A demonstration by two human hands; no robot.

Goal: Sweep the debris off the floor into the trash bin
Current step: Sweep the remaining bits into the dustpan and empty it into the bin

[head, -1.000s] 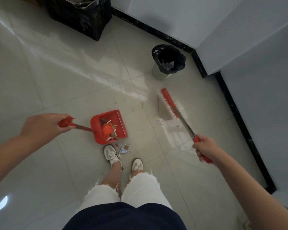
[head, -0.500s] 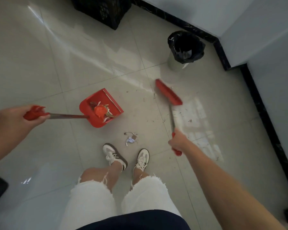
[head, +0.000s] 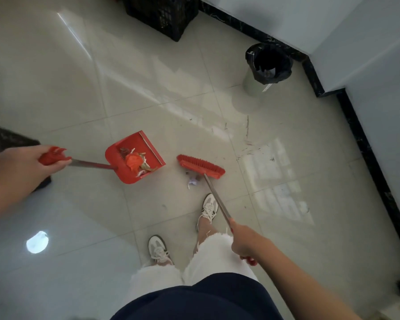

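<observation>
While the left hand (head: 21, 167) is closed in a full fist around the red grip of the dustpan (head: 134, 158), at about nine o'clock in the head view, the right hand (head: 243, 241) is wrapped tight around the metal shaft of the broom (head: 201, 166) at about five o'clock, a red end of the handle showing just below the fist. The dustpan's thin shaft runs from the left hand toward three o'clock to the red pan, which sits at the middle of the view with its open mouth toward two o'clock; whether it rests on the floor or hangs just above it cannot be told. Inside it lie an orange scrap and pale bits of paper. The broom's red head lies just beside the pan, on its three o'clock side, and a small crumpled piece of debris (head: 192, 181) lies on the floor touching or just under the bristles, toward six o'clock.

Two white sneakers and frayed white shorts show below. The floor (head: 79, 100) is glossy pale tile with dark scuffs toward two o'clock. The trash bin (head: 267, 65), lined with a black bag, stands near one o'clock against a dark skirting and a white wall. A black crate (head: 164, 15) sits at twelve o'clock.
</observation>
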